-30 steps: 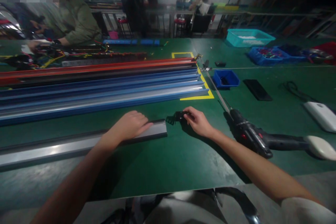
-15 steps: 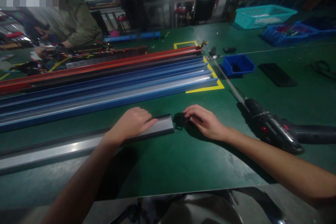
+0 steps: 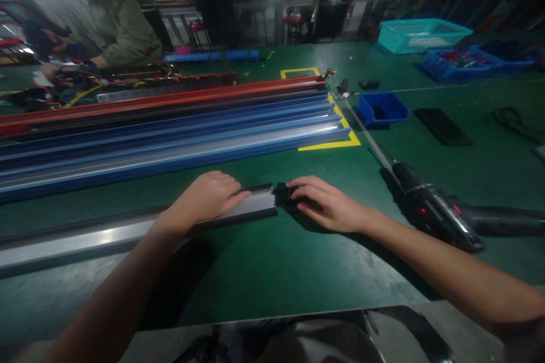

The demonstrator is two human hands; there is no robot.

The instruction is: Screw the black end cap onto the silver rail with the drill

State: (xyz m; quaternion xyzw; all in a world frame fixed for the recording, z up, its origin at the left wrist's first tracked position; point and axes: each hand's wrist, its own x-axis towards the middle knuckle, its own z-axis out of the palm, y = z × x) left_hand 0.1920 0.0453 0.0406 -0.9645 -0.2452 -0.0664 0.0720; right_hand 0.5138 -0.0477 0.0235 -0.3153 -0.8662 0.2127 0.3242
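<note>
Hands work at one end of a long, flat, glossy grey metal rail (image 3: 128, 229) on the matte green table (image 3: 276, 272). Left hand (image 3: 208, 197) lies flat, palm pressing the rail. Right hand (image 3: 326, 207) curls over a small black plastic end cap (image 3: 283, 195), touching the rail's end. Black drill (image 3: 430, 212) lies near.

Both forearms are bare from the elbow down, with no sleeves in sight; the left hand (image 3: 208, 195) and the right hand (image 3: 327, 207) wear no gloves, rings or watch; the fingers (image 3: 298, 182) are uncovered; at the bottom edge, dim greyish cloth with dark folds shows, too blurred to tell apart.
</note>
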